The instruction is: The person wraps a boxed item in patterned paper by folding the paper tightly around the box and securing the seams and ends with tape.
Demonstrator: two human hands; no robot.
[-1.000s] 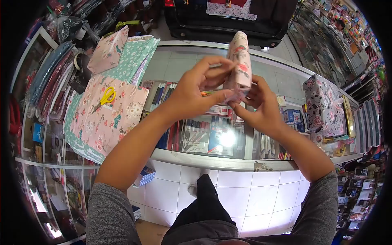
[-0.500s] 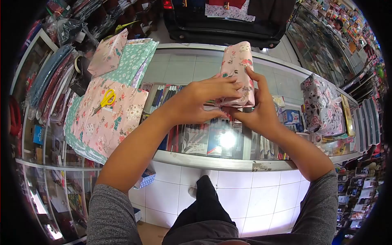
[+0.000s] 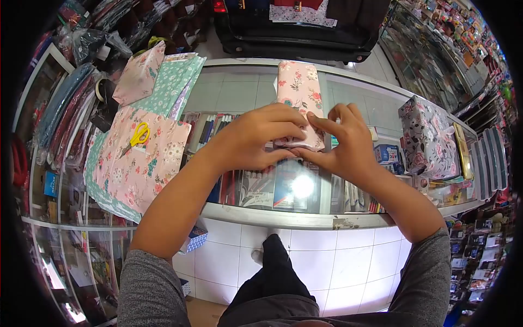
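Note:
A long box in pink floral wrapping paper (image 3: 299, 82) lies lengthwise on the glass counter. My left hand (image 3: 259, 137) grips its near left corner, fingers curled over the top and thumb at the near end. From the other side my right hand (image 3: 344, 139) presses the paper at that same end between thumb and index finger, its other fingers bent above the right edge. The folds under both thumbs are mostly hidden. On flat pink floral paper (image 3: 155, 163) to the left rest yellow-handled scissors (image 3: 140, 134).
Green floral sheets (image 3: 169, 82) and a pink wrapped parcel (image 3: 139, 73) lie at the back left, near a tape roll (image 3: 99, 90). A grey floral wrapped box (image 3: 429, 140) stands at right. The metal counter edge (image 3: 261, 215) runs in front of me.
The wrapped box has shifted left and been lowered flatter onto the glass. My right index finger has come off its side and onto the near end.

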